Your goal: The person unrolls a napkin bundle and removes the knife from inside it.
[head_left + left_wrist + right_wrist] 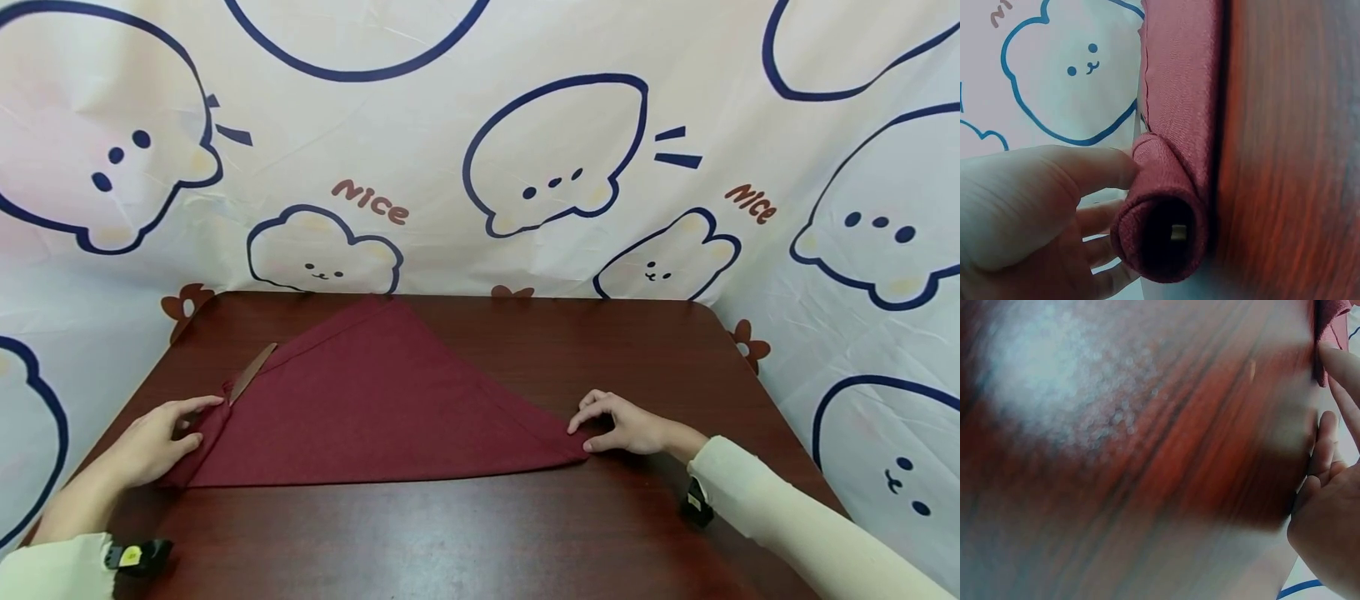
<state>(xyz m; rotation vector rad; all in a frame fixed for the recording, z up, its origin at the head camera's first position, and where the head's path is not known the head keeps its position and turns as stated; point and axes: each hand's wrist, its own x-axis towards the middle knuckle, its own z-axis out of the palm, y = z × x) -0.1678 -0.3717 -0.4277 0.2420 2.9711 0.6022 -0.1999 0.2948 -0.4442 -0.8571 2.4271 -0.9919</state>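
A dark red cloth napkin (pixel 360 408) lies folded into a triangle, its peak near the table's far edge. Its left end is rolled into a tube, whose hollow opening shows in the left wrist view. My left hand (pixel 150 440) grips this roll (pixel 1163 181), thumb on one side and fingers on the other. From the roll's upper end a flat table knife blade (pixel 253 372) sticks out; the rest of it is hidden in the cloth. At the napkin's right corner, my right hand (pixel 618 423) pinches the tip between thumb and fingers.
The dark wooden table (pixel 420 542) reflects light near its front. A white curtain (pixel 555 250) with cartoon drawings hangs behind and along both sides. A dark camera strap sits on each wrist, below pale sleeves (pixel 787 500).
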